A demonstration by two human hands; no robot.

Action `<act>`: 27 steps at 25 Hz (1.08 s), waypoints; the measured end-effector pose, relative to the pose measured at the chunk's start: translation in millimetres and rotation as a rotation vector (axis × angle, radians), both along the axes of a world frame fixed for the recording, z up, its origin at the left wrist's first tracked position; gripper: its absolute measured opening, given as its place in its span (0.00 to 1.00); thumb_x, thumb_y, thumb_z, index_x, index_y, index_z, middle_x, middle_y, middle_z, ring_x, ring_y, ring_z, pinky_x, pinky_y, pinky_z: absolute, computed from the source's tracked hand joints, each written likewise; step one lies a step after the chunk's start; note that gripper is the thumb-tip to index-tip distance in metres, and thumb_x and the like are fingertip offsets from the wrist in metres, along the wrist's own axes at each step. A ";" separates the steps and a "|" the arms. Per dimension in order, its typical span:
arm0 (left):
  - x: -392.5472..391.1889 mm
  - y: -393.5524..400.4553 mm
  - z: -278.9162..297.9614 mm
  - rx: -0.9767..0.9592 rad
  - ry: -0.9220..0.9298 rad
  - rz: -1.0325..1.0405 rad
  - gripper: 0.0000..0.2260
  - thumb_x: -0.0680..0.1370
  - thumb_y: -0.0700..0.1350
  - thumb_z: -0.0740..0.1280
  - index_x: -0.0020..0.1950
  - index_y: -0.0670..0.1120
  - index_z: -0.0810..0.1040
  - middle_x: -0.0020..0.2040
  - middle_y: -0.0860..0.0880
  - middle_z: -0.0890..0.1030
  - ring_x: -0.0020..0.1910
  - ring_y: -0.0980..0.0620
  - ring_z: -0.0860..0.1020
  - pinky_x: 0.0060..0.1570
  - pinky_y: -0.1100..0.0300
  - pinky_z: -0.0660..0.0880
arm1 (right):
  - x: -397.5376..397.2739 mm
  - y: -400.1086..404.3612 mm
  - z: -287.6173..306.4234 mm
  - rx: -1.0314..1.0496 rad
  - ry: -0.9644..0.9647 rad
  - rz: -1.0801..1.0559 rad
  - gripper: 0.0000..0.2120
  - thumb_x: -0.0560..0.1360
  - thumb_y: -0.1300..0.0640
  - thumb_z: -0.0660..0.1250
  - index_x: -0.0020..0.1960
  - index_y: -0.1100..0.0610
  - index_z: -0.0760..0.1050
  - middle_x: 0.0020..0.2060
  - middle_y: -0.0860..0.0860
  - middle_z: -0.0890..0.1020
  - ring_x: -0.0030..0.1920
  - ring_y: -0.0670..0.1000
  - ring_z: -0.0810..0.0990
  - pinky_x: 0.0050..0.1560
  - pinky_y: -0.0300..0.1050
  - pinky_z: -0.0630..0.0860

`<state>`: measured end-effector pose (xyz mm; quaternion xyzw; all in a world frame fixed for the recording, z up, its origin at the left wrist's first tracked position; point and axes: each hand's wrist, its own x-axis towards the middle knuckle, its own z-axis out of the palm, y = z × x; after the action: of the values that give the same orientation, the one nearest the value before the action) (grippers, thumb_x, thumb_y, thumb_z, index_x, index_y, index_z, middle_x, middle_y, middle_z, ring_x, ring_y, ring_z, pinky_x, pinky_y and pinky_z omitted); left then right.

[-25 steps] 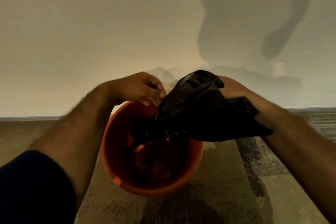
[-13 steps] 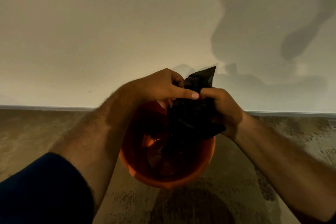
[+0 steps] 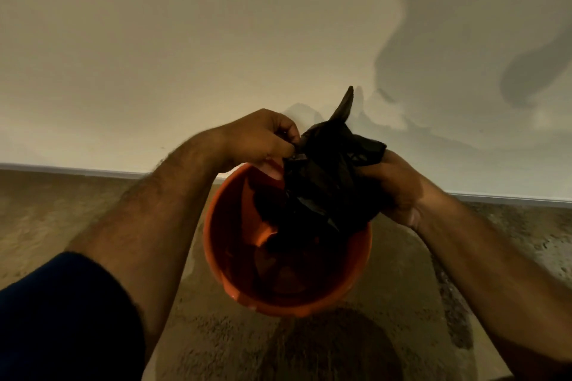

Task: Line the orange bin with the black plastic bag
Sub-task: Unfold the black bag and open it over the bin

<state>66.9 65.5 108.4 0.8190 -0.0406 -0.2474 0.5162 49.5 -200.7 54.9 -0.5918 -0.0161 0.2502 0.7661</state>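
Observation:
The orange bin (image 3: 216, 244) stands on the floor close to the wall, its round mouth facing me. A crumpled black plastic bag (image 3: 328, 170) hangs over the bin's far right rim, its lower part drooping inside and one corner sticking up. My left hand (image 3: 263, 139) pinches the bag's left edge above the far rim. My right hand (image 3: 399, 189) grips the bag's right side from underneath, beside the rim. Dark shapes lie at the bin's bottom; what they are is unclear.
A pale wall (image 3: 185, 40) rises right behind the bin, with a thin baseboard (image 3: 77, 168) along its foot. The floor (image 3: 340, 346) is mottled brown, with my shadow on it in front of the bin.
My hands, touching half a second ago, have drawn slightly apart, spreading the bag's top. A bag corner now points upward. The view has shifted a little.

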 end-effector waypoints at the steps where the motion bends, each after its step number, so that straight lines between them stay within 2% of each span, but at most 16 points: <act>1: 0.8 5.2 -2.1 0.037 0.015 0.051 0.07 0.79 0.32 0.70 0.47 0.43 0.83 0.42 0.44 0.87 0.44 0.46 0.88 0.41 0.53 0.86 | 1.4 -2.1 0.7 0.022 -0.007 0.011 0.19 0.72 0.73 0.66 0.61 0.65 0.80 0.50 0.60 0.87 0.51 0.60 0.87 0.51 0.52 0.85; 3: 1.4 16.3 -8.0 0.149 0.035 0.129 0.07 0.78 0.31 0.70 0.45 0.42 0.82 0.42 0.41 0.86 0.42 0.45 0.87 0.39 0.53 0.86 | 5.0 -5.7 -3.1 0.016 -0.018 0.031 0.24 0.70 0.71 0.69 0.65 0.65 0.79 0.54 0.62 0.86 0.53 0.60 0.86 0.51 0.53 0.84; 5: 0.0 26.2 -14.5 0.277 0.049 0.235 0.06 0.79 0.31 0.69 0.44 0.40 0.80 0.42 0.37 0.87 0.41 0.42 0.87 0.39 0.51 0.87 | 7.5 -7.2 -7.3 -0.064 0.019 -0.043 0.26 0.75 0.76 0.68 0.72 0.65 0.74 0.65 0.68 0.81 0.60 0.65 0.84 0.49 0.53 0.84; 7: -2.6 33.7 -19.8 0.359 0.048 0.382 0.07 0.79 0.30 0.68 0.42 0.37 0.79 0.39 0.34 0.87 0.38 0.41 0.89 0.36 0.51 0.87 | 6.4 -9.1 -8.3 -0.100 0.049 -0.186 0.19 0.78 0.76 0.67 0.66 0.63 0.73 0.67 0.67 0.79 0.61 0.65 0.85 0.46 0.52 0.87; 9: -6.9 38.0 -23.8 0.378 0.022 0.467 0.08 0.81 0.29 0.66 0.43 0.37 0.77 0.41 0.33 0.86 0.33 0.42 0.88 0.34 0.51 0.87 | 3.6 -10.5 -5.4 -0.109 0.016 -0.281 0.12 0.79 0.75 0.67 0.52 0.59 0.72 0.65 0.67 0.80 0.54 0.59 0.89 0.46 0.49 0.88; 12: -12.9 41.4 -23.0 0.364 -0.062 0.426 0.12 0.80 0.28 0.61 0.41 0.41 0.76 0.46 0.35 0.82 0.38 0.40 0.87 0.34 0.50 0.86 | 0.8 -12.7 -3.1 -0.237 -0.129 -0.321 0.16 0.79 0.73 0.68 0.41 0.57 0.69 0.63 0.70 0.79 0.56 0.60 0.89 0.48 0.51 0.87; 15: -20.8 50.1 -17.7 0.379 -0.087 0.342 0.17 0.77 0.25 0.59 0.43 0.42 0.83 0.47 0.38 0.84 0.44 0.40 0.87 0.34 0.52 0.86 | 0.1 -13.4 4.3 -0.244 -0.249 -0.311 0.14 0.81 0.68 0.69 0.43 0.57 0.68 0.61 0.68 0.82 0.56 0.60 0.89 0.49 0.56 0.88; 18: -28.1 62.1 -16.8 0.389 -0.055 0.363 0.14 0.80 0.30 0.62 0.45 0.41 0.86 0.44 0.41 0.87 0.39 0.49 0.88 0.36 0.52 0.86 | -0.6 -13.1 14.7 -0.188 -0.316 -0.332 0.13 0.82 0.68 0.68 0.44 0.56 0.69 0.54 0.67 0.83 0.54 0.60 0.90 0.47 0.55 0.89; 21: -33.1 65.7 -22.2 0.323 -0.004 0.412 0.10 0.80 0.39 0.67 0.45 0.38 0.87 0.40 0.40 0.89 0.37 0.50 0.89 0.34 0.56 0.85 | 0.8 -10.6 18.2 -0.255 -0.406 -0.301 0.11 0.82 0.72 0.64 0.48 0.59 0.80 0.50 0.61 0.86 0.53 0.59 0.89 0.45 0.48 0.88; 24: -34.5 65.2 -24.2 0.330 -0.013 0.413 0.14 0.79 0.47 0.74 0.43 0.36 0.87 0.38 0.40 0.88 0.34 0.49 0.87 0.32 0.58 0.83 | -1.8 -4.3 15.9 -0.393 -0.493 -0.175 0.16 0.80 0.72 0.62 0.50 0.61 0.87 0.44 0.66 0.85 0.43 0.58 0.85 0.44 0.49 0.82; 25: -34.9 65.5 -22.6 0.357 -0.019 0.376 0.13 0.78 0.46 0.75 0.42 0.36 0.87 0.37 0.39 0.88 0.34 0.49 0.87 0.33 0.58 0.84 | -3.1 -1.8 15.2 -0.442 -0.498 -0.154 0.18 0.80 0.72 0.62 0.48 0.58 0.89 0.42 0.63 0.86 0.41 0.55 0.84 0.43 0.48 0.80; 27: -36.6 66.1 -15.8 0.401 -0.002 0.262 0.08 0.76 0.42 0.76 0.41 0.37 0.88 0.41 0.39 0.89 0.37 0.50 0.87 0.36 0.58 0.84 | -4.4 0.1 14.3 -0.524 -0.496 -0.128 0.18 0.78 0.70 0.65 0.45 0.52 0.90 0.41 0.54 0.90 0.43 0.51 0.88 0.43 0.47 0.83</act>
<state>30.4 131.6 92.6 0.9036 0.1156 -0.1804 0.3709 45.1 -200.6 69.1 -0.8104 -0.0994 0.0464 0.5755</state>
